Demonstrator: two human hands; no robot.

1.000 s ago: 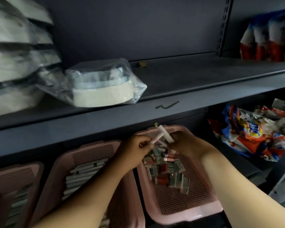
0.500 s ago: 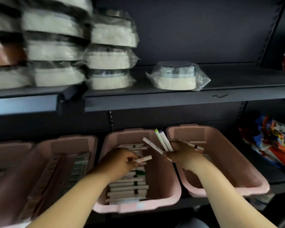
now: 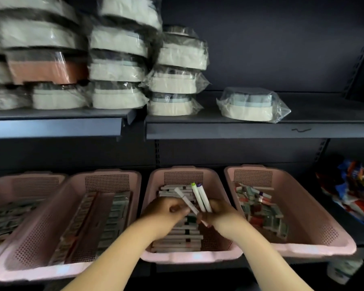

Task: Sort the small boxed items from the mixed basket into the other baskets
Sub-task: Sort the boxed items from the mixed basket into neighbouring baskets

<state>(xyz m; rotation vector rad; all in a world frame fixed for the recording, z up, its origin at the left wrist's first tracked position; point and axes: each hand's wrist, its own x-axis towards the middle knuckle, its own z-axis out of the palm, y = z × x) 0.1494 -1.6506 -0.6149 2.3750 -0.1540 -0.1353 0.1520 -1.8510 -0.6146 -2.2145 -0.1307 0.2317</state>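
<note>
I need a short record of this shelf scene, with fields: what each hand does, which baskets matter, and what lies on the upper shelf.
right hand: holds two slim boxes upright, green and purple tips up
left hand: fingers curled at a tilted box; grip unclear
hands above: third basket from the left, with neatly stacked boxes
mixed basket: far right, jumbled boxes
upper shelf: wrapped containers, stacked
</note>
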